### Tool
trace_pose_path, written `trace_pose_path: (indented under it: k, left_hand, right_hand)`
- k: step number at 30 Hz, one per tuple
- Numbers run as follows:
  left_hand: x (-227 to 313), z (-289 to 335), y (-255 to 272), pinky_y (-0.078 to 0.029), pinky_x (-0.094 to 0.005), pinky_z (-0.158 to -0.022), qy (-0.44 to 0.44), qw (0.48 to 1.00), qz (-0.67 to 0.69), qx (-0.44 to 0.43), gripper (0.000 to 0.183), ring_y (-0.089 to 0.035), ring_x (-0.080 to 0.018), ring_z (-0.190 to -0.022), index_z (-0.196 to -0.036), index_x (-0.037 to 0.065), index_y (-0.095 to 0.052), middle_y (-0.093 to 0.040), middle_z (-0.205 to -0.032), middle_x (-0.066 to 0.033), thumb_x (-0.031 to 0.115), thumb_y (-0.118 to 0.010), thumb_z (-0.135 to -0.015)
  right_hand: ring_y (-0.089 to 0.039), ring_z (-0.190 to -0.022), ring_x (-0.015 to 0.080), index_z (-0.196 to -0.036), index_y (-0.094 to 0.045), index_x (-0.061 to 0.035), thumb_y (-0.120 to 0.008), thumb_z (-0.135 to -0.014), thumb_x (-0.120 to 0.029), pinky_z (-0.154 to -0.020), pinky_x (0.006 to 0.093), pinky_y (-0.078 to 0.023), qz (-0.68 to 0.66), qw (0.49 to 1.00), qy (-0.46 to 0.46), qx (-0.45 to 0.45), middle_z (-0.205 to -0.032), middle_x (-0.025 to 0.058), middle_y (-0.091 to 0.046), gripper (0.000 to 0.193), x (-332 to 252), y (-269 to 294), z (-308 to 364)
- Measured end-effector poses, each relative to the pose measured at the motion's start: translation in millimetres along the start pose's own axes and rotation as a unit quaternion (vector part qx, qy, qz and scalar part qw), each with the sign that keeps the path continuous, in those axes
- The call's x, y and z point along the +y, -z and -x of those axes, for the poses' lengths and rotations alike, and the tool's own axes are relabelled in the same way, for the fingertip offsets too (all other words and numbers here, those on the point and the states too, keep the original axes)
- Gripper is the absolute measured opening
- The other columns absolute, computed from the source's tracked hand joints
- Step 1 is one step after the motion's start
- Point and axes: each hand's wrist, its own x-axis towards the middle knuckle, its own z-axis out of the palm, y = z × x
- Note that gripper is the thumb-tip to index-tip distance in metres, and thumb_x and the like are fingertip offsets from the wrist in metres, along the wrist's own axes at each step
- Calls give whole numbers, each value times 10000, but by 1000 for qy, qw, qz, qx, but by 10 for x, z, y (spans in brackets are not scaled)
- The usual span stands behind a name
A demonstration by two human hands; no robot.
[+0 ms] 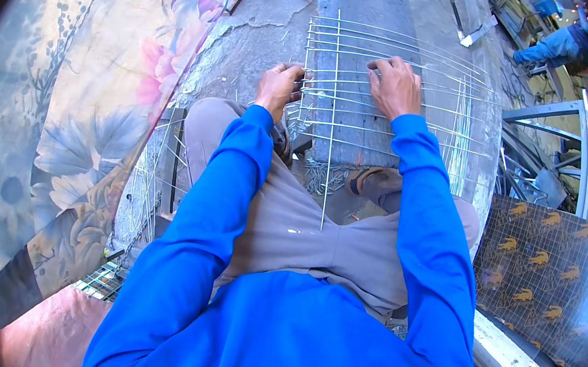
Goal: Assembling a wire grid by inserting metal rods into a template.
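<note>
A grid of thin metal rods (336, 70) lies in front of me over a dark plank (359, 141). Several rods run left to right, and one long rod crosses them, its near end reaching over my lap. At the grid's left edge my left hand (279, 91) is closed, fingers pinching a rod near its end. Over the middle of the grid, my right hand (397, 87) is bent with thumb and fingers closed on a cross rod; its fingertips are partly hidden. Under the right side of the grid lie more loose rods (463, 124).
A flower-printed cloth (110, 85) covers the left side. To the right stand a metal frame (552, 113) and a dark patterned panel (535, 271). Farther off at the upper right, another person (561, 48) in blue is near sparks and scattered metal.
</note>
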Motion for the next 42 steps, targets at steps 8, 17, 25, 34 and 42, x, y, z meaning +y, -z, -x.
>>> trace_pose_path:
  k: [8,17,25,34,42]
  left_hand:
    - [-134,-26,21,-537,-304,-757,-6,1000,-17,2,212,-676,-140,-899,-1181,89,-594,-712,-1037,-32,208,-593,-1005]
    - [-149,-54,-54,-504,-298,-667,-23,999,-18,41,269,-663,-133,-784,-1084,55,-645,-705,-916,-43,307,-656,-988]
    - [-153,-122,-72,-450,-277,-623,-17,998,-32,51,312,-616,-118,-728,-1018,71,-701,-690,-860,-36,372,-622,-990]
    - [-166,-154,-36,-495,-283,-670,-4,999,-36,34,276,-661,-121,-803,-1084,98,-649,-673,-882,-9,363,-607,-1017]
    - [-156,-106,-90,-521,-280,-740,-70,996,-19,50,247,-679,-123,-888,-1206,83,-620,-709,-995,-33,240,-599,-1017]
  right_hand:
    - [-660,-1075,309,-1089,-764,-193,-645,-954,-327,-938,482,-487,23,991,-6,-128,-1040,94,-695,225,31,-98,-172]
    - [-696,-1007,333,-1043,-781,-193,-641,-955,-306,-903,496,-511,25,990,-7,-136,-1059,107,-717,201,-2,-153,-210]
    - [-703,-974,340,-1013,-785,-189,-649,-946,-300,-884,481,-529,19,993,-10,-113,-1024,117,-723,188,-24,-125,-200]
    - [-705,-974,339,-1032,-779,-193,-647,-952,-309,-902,473,-530,1,992,-24,-120,-1035,119,-730,193,-8,-97,-192]
    - [-708,-980,336,-1064,-771,-205,-647,-955,-347,-921,478,-531,-24,992,-37,-119,-1035,117,-734,218,22,-135,-192]
